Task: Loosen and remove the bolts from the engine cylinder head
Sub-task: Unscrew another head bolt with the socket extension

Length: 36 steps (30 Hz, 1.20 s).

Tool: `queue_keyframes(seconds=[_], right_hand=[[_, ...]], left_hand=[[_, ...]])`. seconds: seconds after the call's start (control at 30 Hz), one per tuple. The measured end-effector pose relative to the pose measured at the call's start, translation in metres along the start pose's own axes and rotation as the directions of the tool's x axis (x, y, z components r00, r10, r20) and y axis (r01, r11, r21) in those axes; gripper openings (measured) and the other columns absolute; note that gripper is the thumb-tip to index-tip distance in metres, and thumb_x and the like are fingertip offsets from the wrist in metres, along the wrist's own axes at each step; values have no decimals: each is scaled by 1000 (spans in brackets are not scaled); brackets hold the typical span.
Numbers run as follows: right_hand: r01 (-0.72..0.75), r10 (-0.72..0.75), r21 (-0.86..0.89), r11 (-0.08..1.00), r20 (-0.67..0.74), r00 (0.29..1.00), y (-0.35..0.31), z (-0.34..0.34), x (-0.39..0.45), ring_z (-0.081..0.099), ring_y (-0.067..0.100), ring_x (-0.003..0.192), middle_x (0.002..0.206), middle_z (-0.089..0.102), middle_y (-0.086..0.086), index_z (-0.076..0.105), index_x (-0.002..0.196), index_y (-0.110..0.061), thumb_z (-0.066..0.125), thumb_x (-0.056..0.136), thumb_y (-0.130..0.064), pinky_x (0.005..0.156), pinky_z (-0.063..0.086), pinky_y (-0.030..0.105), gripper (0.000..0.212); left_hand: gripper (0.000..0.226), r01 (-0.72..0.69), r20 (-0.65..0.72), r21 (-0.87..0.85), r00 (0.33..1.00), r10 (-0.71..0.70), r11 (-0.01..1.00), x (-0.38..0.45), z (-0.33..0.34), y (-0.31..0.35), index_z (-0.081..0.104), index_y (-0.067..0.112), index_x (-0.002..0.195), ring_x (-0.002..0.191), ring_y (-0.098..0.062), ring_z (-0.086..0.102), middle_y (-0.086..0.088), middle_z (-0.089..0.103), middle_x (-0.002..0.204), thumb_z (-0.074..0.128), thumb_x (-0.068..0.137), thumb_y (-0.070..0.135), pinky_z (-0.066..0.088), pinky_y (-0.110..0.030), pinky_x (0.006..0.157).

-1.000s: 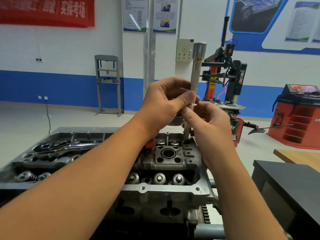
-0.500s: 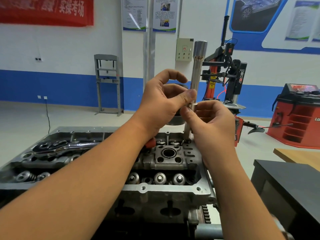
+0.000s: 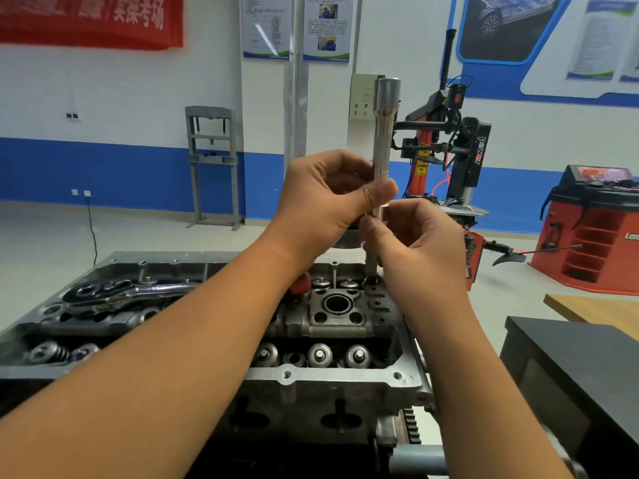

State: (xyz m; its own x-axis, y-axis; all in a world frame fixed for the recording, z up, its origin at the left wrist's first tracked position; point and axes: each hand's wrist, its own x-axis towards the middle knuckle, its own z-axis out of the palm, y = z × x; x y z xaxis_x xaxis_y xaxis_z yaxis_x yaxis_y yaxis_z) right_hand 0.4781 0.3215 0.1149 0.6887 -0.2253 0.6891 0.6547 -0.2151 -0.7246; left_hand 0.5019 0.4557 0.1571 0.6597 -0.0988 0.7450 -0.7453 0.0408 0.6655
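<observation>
The cylinder head fills the lower middle of the frame, a grey cast-metal block with its long axis running from the lower left toward the centre right, its open top facing up. Its surface is rough, dull aluminium, broken by machined round bores, small threaded holes and a flat flanged rim along the near edge. A row of shiny round valve spring caps sits in the trough below centre, and a larger dark ringed bore lies just above them. Standing nearly upright at the head's far right corner is a long socket extension, a smooth polished steel rod with a thicker cylindrical end at the top; its lower end drops into a dark bolt hole, and its axis leans only slightly to the right. The left hand is curled around the rod at mid-height, thumb pressed across it. The right hand pinches the rod just below, thumb tip against the metal (the other fingers are hidden behind the hand). A chrome ratchet wrench lies flat on the head at the left, handle pointing toward the centre. A black tabletop shows at the lower right, and a red machine stands at the right edge.
</observation>
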Motion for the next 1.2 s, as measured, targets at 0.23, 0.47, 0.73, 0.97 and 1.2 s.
queue_keyframes(seconds=[0.23, 0.47, 0.73, 0.97, 1.2], right_hand=[[-29, 26, 73, 997, 39, 999, -3, -1, 0, 77, 16, 79, 88, 78, -7, 70, 98, -30, 78, 92, -16, 76, 64, 41, 17], [6, -3, 37, 999, -85, 996, 0, -2, -2, 72, 11, 69, 78, 74, -8, 64, 89, -29, 87, 84, -22, 63, 58, 26, 24], [12, -12, 1, 1000, -35, 999, 0, 0, -2, 71, 8, 73, 83, 73, -11, 63, 91, -29, 90, 79, -31, 63, 56, 21, 29], [26, -26, 35, 999, 8, 1000, 1, 2, -2, 75, 23, 80, 87, 74, 2, 57, 93, -33, 73, 94, -14, 77, 62, 50, 25], [37, -37, -12, 999, -34, 999, 0, 0, -1, 68, 5, 71, 85, 70, -15, 59, 91, -34, 87, 83, -30, 63, 54, 20, 29]], left_hand=[[30, 40, 95, -91, 995, -31, 995, 0, 2, 0, 66, -2, 125, 75, -14, 77, -17, 78, 98, 68, 95, -6, 58, -21, 62], [23, 28, 70, -54, 997, -24, 998, -1, -1, 2, 68, 14, 112, 62, -4, 70, -12, 77, 92, 76, 92, 6, 53, -15, 58], [33, 22, 9, 57, 1000, -23, 998, -1, 1, 2, 70, 9, 105, 84, -28, 77, -14, 78, 92, 84, 78, 22, 64, -42, 76], [15, 119, 83, -70, 990, -113, 990, 0, 0, 2, 69, 2, 114, 50, -9, 52, -7, 78, 89, 62, 103, 8, 43, -16, 47], [17, 71, 24, -1, 997, -71, 997, -1, 0, 4, 70, 2, 108, 71, -10, 74, -15, 77, 94, 75, 92, 4, 53, -16, 58]])
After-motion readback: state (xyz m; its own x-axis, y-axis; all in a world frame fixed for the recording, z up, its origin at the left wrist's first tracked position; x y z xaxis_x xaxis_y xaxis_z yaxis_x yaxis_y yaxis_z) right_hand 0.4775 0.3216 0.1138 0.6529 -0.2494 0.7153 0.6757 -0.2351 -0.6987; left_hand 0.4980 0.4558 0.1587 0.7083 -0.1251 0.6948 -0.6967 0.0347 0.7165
